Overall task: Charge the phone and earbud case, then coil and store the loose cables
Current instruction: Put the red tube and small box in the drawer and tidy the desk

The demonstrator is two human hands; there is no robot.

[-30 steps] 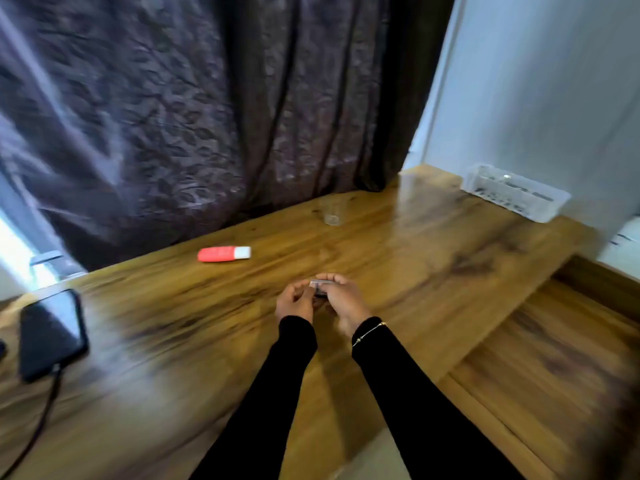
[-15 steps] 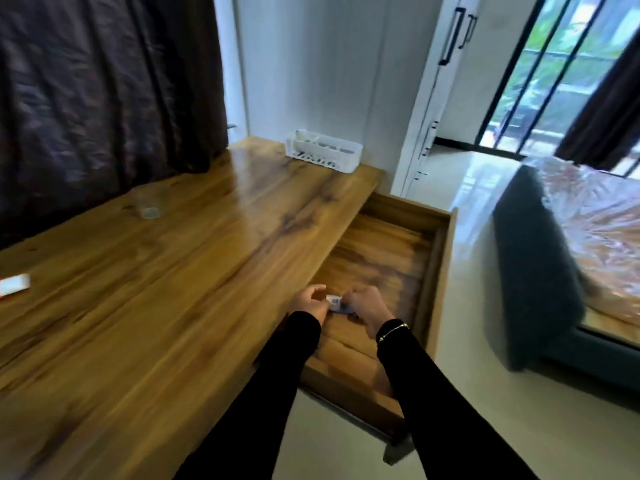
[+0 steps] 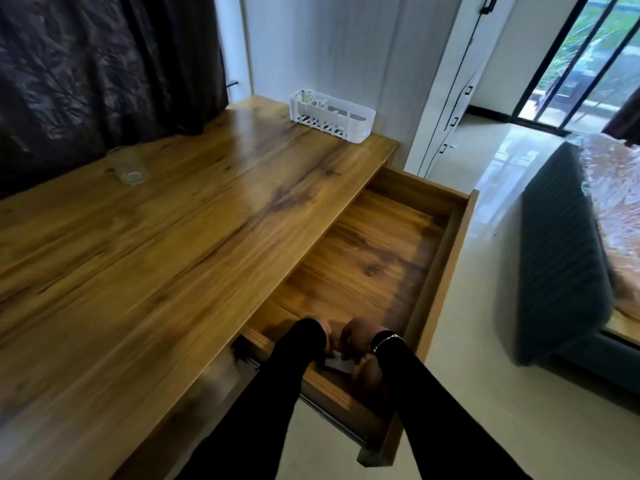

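Observation:
Both my hands are low inside the open wooden drawer (image 3: 446,258), near its front left corner. My right hand (image 3: 356,339) has its fingers curled down onto a small pale item (image 3: 337,364), which I cannot identify and which sits close to the drawer floor. Only a sliver of my left hand (image 3: 325,330) shows past the black sleeve, right beside the right hand; its fingers are hidden. The phone and the earbud case are out of view.
The wooden desk top (image 3: 156,258) carries a clear glass (image 3: 130,168) at the back and a white plastic basket (image 3: 332,116) at the far right corner. A dark curtain hangs behind. A bed (image 3: 568,258) stands to the right across the pale floor.
My view swung right from the desk top to the open drawer. Both hands carried the small pale item off the desk and lowered it into the drawer's front corner.

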